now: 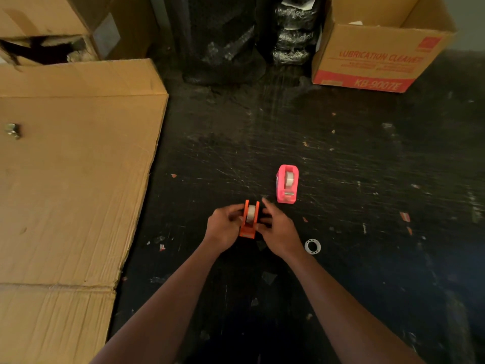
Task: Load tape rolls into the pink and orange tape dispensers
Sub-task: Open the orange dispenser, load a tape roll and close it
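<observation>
An orange tape dispenser [248, 228] stands on the dark scratched floor with a pale tape roll [252, 213] sitting between its side walls. My left hand [223, 229] grips its left side and my right hand [278, 231] holds its right side, fingers at the roll. A pink tape dispenser [287, 183] stands just beyond to the right, apart from my hands, with a tape roll [290, 177] inside it. A white ring, an empty tape core [312, 246], lies flat on the floor right of my right wrist.
Flattened cardboard [73, 166] covers the floor at left, with a small metal piece [13, 130] on it. An open red-printed carton [378, 56] stands at the back right. Black wrapped bundles [223, 40] stand at the back centre. Paper scraps dot the floor.
</observation>
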A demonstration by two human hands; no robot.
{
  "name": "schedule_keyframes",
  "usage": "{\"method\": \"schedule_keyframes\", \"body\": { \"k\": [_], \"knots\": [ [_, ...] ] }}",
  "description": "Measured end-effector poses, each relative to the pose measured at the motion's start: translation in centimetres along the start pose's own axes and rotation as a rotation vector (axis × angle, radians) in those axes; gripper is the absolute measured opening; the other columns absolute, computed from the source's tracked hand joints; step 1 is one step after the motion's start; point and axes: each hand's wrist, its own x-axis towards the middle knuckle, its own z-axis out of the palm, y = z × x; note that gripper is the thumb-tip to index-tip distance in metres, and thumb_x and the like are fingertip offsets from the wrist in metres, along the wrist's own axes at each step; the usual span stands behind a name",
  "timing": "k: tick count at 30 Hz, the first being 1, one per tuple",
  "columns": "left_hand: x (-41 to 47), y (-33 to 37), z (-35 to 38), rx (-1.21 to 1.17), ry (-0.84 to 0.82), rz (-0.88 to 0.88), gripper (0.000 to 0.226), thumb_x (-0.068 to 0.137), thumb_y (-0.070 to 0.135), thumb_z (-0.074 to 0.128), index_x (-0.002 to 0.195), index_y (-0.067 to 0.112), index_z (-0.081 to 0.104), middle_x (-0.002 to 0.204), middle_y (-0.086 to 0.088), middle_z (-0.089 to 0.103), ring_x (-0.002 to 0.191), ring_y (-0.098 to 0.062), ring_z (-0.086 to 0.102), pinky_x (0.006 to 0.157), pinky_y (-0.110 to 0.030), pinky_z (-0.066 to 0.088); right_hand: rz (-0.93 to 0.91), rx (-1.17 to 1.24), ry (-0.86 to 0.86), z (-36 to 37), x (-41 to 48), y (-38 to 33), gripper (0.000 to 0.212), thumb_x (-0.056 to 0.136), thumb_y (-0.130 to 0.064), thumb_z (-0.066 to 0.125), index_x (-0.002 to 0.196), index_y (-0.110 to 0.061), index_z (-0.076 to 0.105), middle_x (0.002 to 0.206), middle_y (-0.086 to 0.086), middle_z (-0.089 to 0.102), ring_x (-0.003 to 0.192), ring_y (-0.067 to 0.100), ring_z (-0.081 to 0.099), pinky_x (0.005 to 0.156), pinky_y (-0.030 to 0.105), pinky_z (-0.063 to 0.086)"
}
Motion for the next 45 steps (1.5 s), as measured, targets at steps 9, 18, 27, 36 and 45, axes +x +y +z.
{"method": "schedule_keyframes", "body": {
  "k": [9, 18, 27, 36, 45],
  "knots": [
    [-0.7, 0.1, 1.0, 0.121, 0.100, 0.131, 0.031, 0.094, 0.008, 0.071, 0.121, 0.025, 0.072, 0.109, 0.013, 0.074, 0.103, -0.002, 0.068, 0.083, -0.014, 0.053, -0.102, -0.148, -0.054, -0.8, 1.4, 0.3, 0.076, 0.097, -0.010, 0.070, 0.162, -0.028, 0.037, 0.154, 0.002, 0.058, 0.135, 0.017, 0.061, 0.115, 0.044, 0.049],
    [-0.2, 0.3, 1.6, 0.089, 0.199, 0.081, 0.013, 0.094, 0.014, 0.074, 0.101, 0.024, 0.078, 0.095, 0.010, 0.077, 0.088, -0.004, 0.074, 0.085, -0.031, 0.064, -0.120, -0.156, -0.050, -0.5, 1.7, 0.9, 0.074, 0.098, -0.011, 0.068, 0.163, -0.026, 0.034, 0.157, 0.003, 0.055, 0.140, 0.016, 0.057, 0.117, 0.045, 0.047],
    [-0.2, 0.2, 1.9, 0.096, 0.242, 0.090, 0.010, 0.099, 0.021, 0.067, 0.101, 0.024, 0.077, 0.094, 0.009, 0.075, 0.082, -0.003, 0.073, 0.072, -0.020, 0.061, -0.139, -0.181, -0.025, -0.2, 2.0, 1.0, 0.072, 0.098, -0.011, 0.067, 0.162, -0.021, 0.037, 0.155, 0.004, 0.056, 0.144, 0.018, 0.052, 0.120, 0.045, 0.043],
    [0.0, 0.5, 1.8, 0.099, 0.222, 0.092, 0.012, 0.093, 0.016, 0.075, 0.099, 0.025, 0.079, 0.094, 0.010, 0.078, 0.086, -0.005, 0.077, 0.079, -0.035, 0.066, -0.157, -0.170, -0.015, -0.2, 2.0, 1.3, 0.071, 0.097, -0.011, 0.068, 0.161, -0.017, 0.039, 0.154, 0.007, 0.057, 0.142, 0.020, 0.054, 0.119, 0.046, 0.044],
    [-0.3, 1.6, 1.8, 0.029, 0.290, -0.003, 0.009, 0.091, 0.018, 0.078, 0.098, 0.023, 0.080, 0.090, 0.011, 0.076, 0.077, 0.000, 0.072, 0.054, -0.008, 0.051, -0.143, -0.178, -0.025, -0.1, 1.9, 1.2, 0.071, 0.099, -0.013, 0.066, 0.162, -0.019, 0.035, 0.156, 0.006, 0.054, 0.146, 0.020, 0.050, 0.120, 0.047, 0.043]
  ]
}}
